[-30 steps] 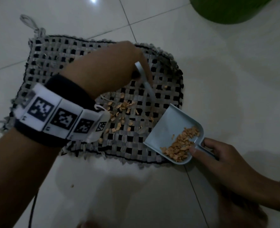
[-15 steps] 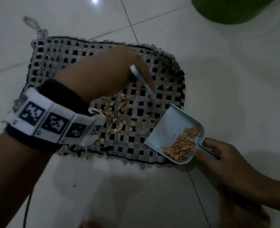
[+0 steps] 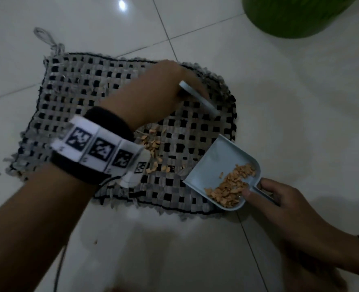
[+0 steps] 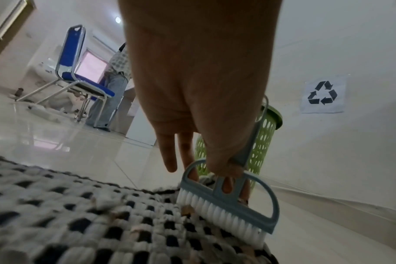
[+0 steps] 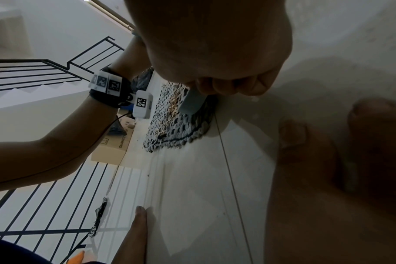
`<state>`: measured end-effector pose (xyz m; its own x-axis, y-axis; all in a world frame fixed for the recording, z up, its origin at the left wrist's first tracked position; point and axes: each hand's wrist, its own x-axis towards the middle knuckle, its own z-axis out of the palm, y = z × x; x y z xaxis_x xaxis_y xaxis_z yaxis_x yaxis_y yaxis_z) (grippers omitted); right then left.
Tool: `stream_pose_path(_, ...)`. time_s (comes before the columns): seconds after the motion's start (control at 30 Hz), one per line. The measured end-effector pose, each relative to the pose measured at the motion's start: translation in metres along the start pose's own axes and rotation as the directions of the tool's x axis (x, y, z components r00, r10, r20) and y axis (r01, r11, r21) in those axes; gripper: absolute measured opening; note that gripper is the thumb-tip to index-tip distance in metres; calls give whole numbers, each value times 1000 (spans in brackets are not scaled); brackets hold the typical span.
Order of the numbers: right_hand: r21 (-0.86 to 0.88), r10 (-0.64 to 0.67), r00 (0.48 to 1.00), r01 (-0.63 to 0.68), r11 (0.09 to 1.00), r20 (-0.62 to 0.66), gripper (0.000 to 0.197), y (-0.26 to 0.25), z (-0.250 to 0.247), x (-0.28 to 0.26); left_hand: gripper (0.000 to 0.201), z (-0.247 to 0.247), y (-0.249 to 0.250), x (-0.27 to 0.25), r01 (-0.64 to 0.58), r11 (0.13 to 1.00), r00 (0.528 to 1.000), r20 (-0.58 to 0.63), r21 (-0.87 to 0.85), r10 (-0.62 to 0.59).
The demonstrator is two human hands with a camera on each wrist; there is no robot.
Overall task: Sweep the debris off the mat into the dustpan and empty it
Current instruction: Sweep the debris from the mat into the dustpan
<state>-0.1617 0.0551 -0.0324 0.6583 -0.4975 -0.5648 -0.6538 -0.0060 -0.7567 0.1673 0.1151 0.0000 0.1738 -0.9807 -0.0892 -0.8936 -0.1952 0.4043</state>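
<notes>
A black-and-grey woven mat [image 3: 86,85] lies on the white tiled floor. Orange debris [image 3: 151,144] is scattered on its middle. My left hand [image 3: 153,91] grips the handle of a small blue-grey brush [image 3: 199,98], whose white bristles [image 4: 217,212] rest on the mat near its far edge. My right hand [image 3: 279,199] holds the handle of a pale blue dustpan [image 3: 214,165]. The pan's lip lies on the mat's right front corner. A heap of orange debris [image 3: 229,186] sits in the pan's back. In the right wrist view the dustpan [image 5: 192,101] shows under the curled fingers.
A green perforated bin [image 3: 296,15] stands beyond the mat at the upper right, seen also as the bin [image 4: 262,142] behind the brush. A single orange crumb [image 3: 95,241] lies on the floor in front of the mat. A blue chair [image 4: 75,71] and a person stand far off.
My left hand with the brush has moved away from the dustpan toward the mat's far edge. The dustpan and my right hand have stayed in place.
</notes>
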Motion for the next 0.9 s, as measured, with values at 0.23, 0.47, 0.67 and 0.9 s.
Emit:
stream_pose_path(0.23, -5, -14, 1000, 14, 1000, -14, 15, 0, -2, 2, 29, -12, 11, 11, 200, 933, 910, 297, 298, -290)
stream_pose_path(0.47, 6, -3, 1000, 3, 1000, 6, 21, -2, 2, -2, 30, -29, -10, 10, 337, 900, 855, 310, 277, -416)
stream_pose_path(0.67, 3, -26, 999, 26, 1000, 24, 36, -8, 0, -1, 42, -9, 27, 28, 177, 979, 971, 144, 106, -191)
stream_pose_path(0.9, -4, -16, 1000, 16, 1000, 9, 22, -4, 1, -1, 27, -30, -9, 7, 283, 828, 799, 358, 484, -483)
